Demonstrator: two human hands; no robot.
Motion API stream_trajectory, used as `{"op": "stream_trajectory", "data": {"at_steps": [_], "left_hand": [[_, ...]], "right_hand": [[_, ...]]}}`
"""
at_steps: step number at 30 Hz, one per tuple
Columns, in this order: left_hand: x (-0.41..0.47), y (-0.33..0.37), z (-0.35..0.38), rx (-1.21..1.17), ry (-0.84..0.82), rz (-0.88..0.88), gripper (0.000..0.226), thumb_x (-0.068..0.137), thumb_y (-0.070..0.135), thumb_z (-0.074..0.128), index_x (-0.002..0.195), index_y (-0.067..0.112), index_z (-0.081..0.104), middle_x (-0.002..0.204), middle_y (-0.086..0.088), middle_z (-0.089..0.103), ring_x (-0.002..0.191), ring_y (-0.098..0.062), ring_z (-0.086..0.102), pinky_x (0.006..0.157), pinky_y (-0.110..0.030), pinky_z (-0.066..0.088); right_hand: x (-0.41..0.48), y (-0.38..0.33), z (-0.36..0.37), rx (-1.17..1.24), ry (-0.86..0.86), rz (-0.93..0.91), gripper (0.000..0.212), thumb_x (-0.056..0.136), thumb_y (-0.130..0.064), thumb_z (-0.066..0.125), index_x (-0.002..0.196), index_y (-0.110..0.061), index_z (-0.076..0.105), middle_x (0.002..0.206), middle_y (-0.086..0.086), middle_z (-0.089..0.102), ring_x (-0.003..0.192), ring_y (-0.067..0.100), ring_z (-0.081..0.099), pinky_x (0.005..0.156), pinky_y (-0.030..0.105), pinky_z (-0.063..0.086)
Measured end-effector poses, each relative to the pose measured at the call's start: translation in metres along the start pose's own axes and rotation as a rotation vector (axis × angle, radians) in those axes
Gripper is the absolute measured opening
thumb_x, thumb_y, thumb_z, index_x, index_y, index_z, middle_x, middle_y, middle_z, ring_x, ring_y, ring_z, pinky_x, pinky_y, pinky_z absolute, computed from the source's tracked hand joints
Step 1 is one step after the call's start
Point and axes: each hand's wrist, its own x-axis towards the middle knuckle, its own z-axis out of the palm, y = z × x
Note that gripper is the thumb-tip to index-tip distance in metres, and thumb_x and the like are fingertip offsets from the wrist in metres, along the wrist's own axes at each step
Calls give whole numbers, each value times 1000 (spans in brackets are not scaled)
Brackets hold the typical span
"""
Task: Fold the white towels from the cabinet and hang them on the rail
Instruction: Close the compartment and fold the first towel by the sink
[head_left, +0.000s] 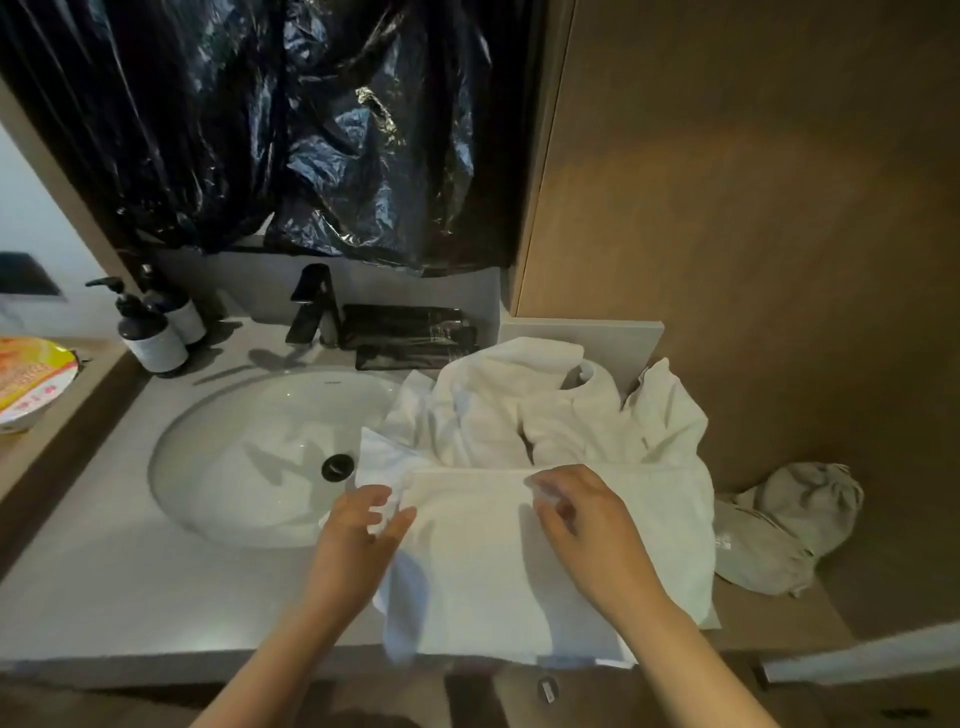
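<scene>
Far left, on wood ledge: round noodle bowl, printed orange-yellow lid. Next over, on grey stone-look counter: two dark pump bottles with pale labels, close side by side. Overhead: crinkled glossy black plastic sheet, hanging down behind tap. Oval white basin sunk into counter, smooth glaze, round black drain near its right side. Behind basin: angular matte black tap, then flat black packets stacked just beside it. Left hand at basin's right rim, fingers spread and mostly straight, touching left edge of folded white towel, not curled round it. Towel flat on counter front, right of basin: soft terry, rectangular, near edge overhanging counter. Right hand on towel's upper middle, fingers bent down onto fabric, blurred; pinching or only pressing, cannot tell. Behind towel: bulky crumpled heap of white towels, blocking back of counter. Further right: limp grey cloth bag on lower wood surface, against brown wood panel.
</scene>
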Motion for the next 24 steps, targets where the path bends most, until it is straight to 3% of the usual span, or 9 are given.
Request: {"op": "stream_trajectory", "data": {"at_steps": [5, 10, 13, 16, 19, 24], "left_hand": [[4, -15, 4, -161, -55, -123, 24, 90, 31, 66, 106, 14, 66, 104, 3, 63, 92, -16, 62, 71, -17, 42], [7, -27, 11, -208, -142, -229, 30, 92, 38, 61, 111, 16, 53, 107, -1, 60, 99, -23, 60, 91, -36, 49], [10, -32, 13, -317, -190, -297, 29, 95, 37, 56, 116, 18, 52, 114, -2, 60, 98, -21, 60, 90, -35, 51], [15, -38, 12, -474, -202, -343, 15, 98, 31, 55, 97, 20, 64, 111, -2, 66, 97, -19, 62, 93, -38, 52], [23, -37, 6, -644, -177, -389, 15, 96, 28, 59, 106, 21, 66, 110, 2, 65, 101, -18, 62, 84, -30, 52], [39, -30, -7, -645, -139, -286, 10, 90, 26, 67, 100, 24, 70, 100, 2, 73, 97, -20, 68, 85, -31, 56]], "right_hand": [[12, -13, 20, -87, -73, -31, 35, 99, -26, 52, 134, -26, 56, 136, -12, 49, 82, -1, 52, 88, 11, 41], [28, -24, 35, -181, -128, -27, 39, 99, -29, 52, 137, -26, 51, 141, -8, 49, 87, 7, 56, 87, 14, 37], [37, -31, 46, -250, -173, -14, 44, 99, -34, 50, 142, -24, 47, 143, -3, 48, 112, 14, 57, 93, 22, 41], [46, -38, 56, -264, -232, -7, 47, 100, -37, 50, 144, -22, 44, 144, -2, 48, 123, 17, 52, 98, 26, 41], [51, -44, 63, -237, -253, -3, 40, 100, -35, 50, 137, -21, 52, 130, -1, 52, 112, 19, 57, 91, 28, 45], [49, -43, 50, -66, -287, -68, 14, 100, -29, 51, 97, -25, 64, 92, -14, 58, 80, 4, 56, 74, 26, 44]]}}
